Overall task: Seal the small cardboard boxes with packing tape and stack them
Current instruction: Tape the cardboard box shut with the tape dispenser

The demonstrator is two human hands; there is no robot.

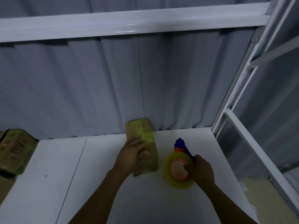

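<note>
Box (152,160): your left hand (131,153) flat atop; right hand (202,169) grips tape dispenser (178,169). Risk: uneven pressing may wrinkle the tape (145,134).

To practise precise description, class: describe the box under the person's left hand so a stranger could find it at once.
On the white table before the grey curtain, a cardboard box lies under the left hand, beside the tape dispenser the right hand grips. Unlike the boxes at far left, it lies alone, glossy tape on top.
</note>
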